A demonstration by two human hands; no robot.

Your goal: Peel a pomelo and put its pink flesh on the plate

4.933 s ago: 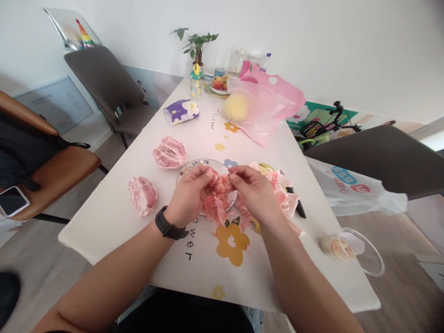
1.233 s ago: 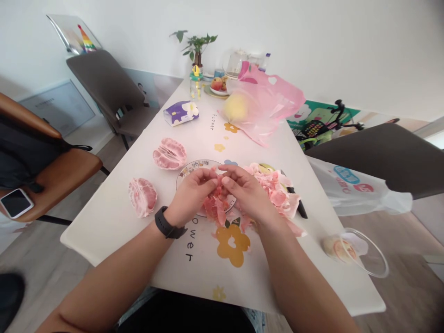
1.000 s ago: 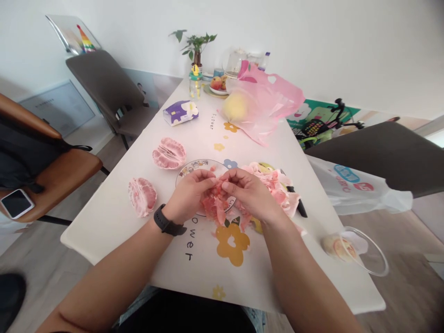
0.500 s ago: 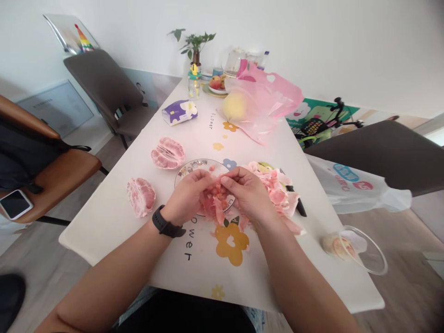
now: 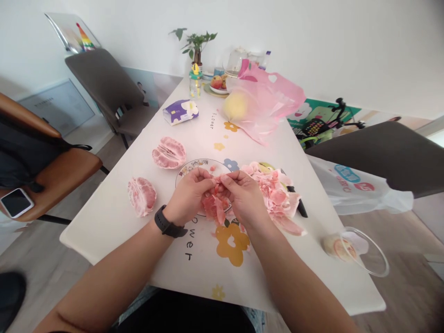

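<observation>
Going left to right: there's a phone (image 5: 16, 202) lying on a tan chair seat (image 5: 65, 169), just off the edge of the white flower-print table (image 5: 104, 236). On the table are two peeled pomelo pieces, one near the edge (image 5: 141, 196) and one further up (image 5: 169, 152), both sitting straight on the tabletop, well clear of the hands. Past those is a purple-and-white tissue pack (image 5: 180, 112).

The left hand (image 5: 189, 194), with a black watch (image 5: 166, 227) on the wrist, is curled and pinching the pink pomelo pulp (image 5: 215, 208). The right hand (image 5: 243, 196) is pinching the same clump, and the two hands are touching. The pulp sits over the edge of a cartoon-rimmed plate (image 5: 203, 167), with a few bits dropped on it.

Just right of that is a big heap of pomelo membrane (image 5: 275, 192), with a black knife handle (image 5: 301, 208) poking out beside it. Up top, a yellow whole pomelo (image 5: 236, 106) sits against a pink plastic bag (image 5: 270, 97). Over on the far right, a clear plastic container (image 5: 360, 252) lies tipped near the table's edge.
</observation>
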